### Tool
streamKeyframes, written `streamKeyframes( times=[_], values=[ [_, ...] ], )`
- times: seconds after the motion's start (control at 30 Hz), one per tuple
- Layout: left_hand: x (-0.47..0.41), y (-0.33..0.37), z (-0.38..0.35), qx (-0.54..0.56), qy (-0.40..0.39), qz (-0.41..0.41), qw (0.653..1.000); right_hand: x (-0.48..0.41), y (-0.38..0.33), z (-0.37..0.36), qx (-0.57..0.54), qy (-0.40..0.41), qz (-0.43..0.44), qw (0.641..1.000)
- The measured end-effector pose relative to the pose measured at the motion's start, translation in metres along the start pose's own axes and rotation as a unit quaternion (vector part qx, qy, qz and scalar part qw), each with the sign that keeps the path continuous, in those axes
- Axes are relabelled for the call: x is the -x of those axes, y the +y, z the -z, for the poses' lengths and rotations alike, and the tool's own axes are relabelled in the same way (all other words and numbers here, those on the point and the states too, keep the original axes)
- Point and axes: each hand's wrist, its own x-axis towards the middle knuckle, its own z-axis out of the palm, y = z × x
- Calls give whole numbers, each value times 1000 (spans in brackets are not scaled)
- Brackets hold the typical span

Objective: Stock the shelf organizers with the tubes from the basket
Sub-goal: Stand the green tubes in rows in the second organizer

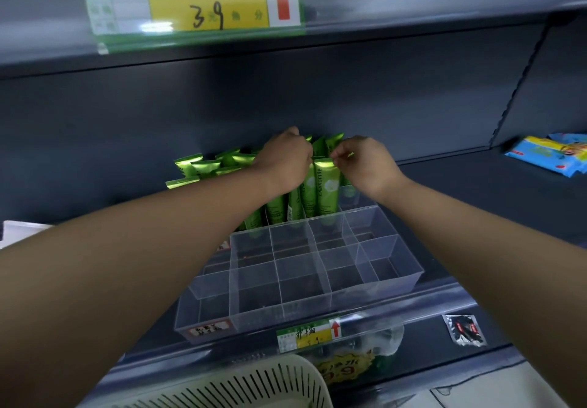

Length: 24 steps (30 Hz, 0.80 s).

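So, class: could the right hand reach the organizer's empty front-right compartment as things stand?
Probably yes: the right hand pinches a tube just behind it, and the open-topped compartment has nothing over it.

Metallic green tubes (320,185), cream slotted basket (254,385)

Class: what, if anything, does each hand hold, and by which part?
The right hand pinches a green tube by its crimped top edge. Whether the left hand holds anything cannot be told.

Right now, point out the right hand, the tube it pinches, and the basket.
right hand (365,164): head view, back of the hand.
tube (325,186): head view, printed front below the crimped top.
basket (241,388): head view, slatted wall.
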Motion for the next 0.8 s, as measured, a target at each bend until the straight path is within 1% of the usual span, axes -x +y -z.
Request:
streamKeyframes(
  times=[0.3,0.53,0.8],
  values=[
    [11,1,7,-47,4,-24,999,13,-13,3,8,-27,-21,999],
    [38,-4,21,-84,-23,-42,995,33,-36,6,77,-45,-1,996],
    [93,-6,42,-166,-41,-61,983,76,-68,-3,185,-99,-35,977]
  ],
)
